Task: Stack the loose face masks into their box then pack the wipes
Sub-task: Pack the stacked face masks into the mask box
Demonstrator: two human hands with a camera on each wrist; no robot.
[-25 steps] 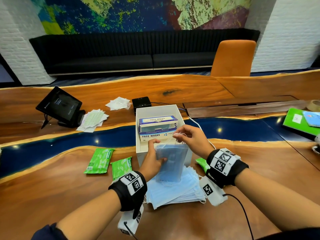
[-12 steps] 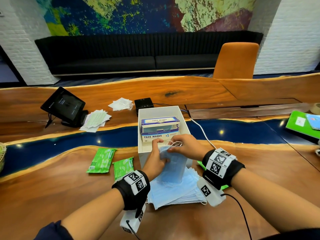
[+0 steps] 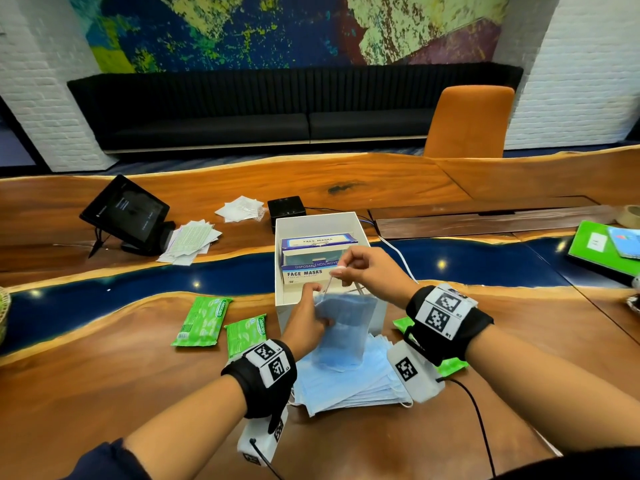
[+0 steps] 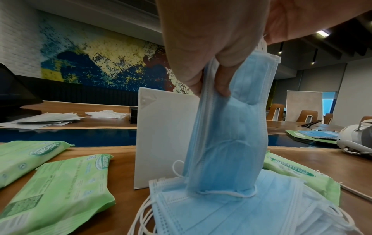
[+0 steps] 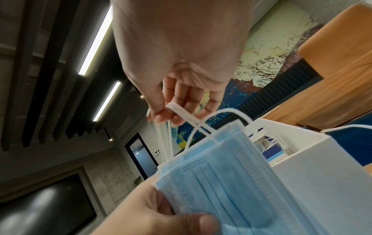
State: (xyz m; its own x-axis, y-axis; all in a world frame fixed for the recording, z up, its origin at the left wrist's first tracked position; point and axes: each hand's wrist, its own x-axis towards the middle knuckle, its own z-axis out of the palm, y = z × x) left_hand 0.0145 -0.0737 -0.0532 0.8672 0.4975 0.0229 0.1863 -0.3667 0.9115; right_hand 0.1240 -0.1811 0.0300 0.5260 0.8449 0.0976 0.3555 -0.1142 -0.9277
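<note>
My left hand [image 3: 320, 308] grips a bundle of blue face masks [image 3: 346, 329] and holds it upright, its lower end resting on the pile of loose masks [image 3: 353, 382] on the table. From the left wrist view, thumb and fingers [image 4: 221, 79] squeeze the bundle [image 4: 227, 127]. Just above it, my right hand [image 3: 341, 270] pinches the white ear loops [image 5: 177, 109] and draws them up. Behind stands an open white box [image 3: 318, 218] with two face mask boxes [image 3: 308, 271] inside. Two green wipes packs [image 3: 202, 320] [image 3: 247, 334] lie to the left, a third [image 3: 450, 365] under my right wrist.
At the back left, a tablet on a stand [image 3: 126, 213] has paper sachets [image 3: 190, 242] beside it. A black device [image 3: 286, 207] and white cable [image 3: 398, 258] sit behind the box. To the far right lie a green notebook [image 3: 602, 247] and tape roll [image 3: 632, 216].
My right hand has risen off the top of the bundle, pulling the ear loops up with it. The left hand keeps the bundle standing on the pile.
</note>
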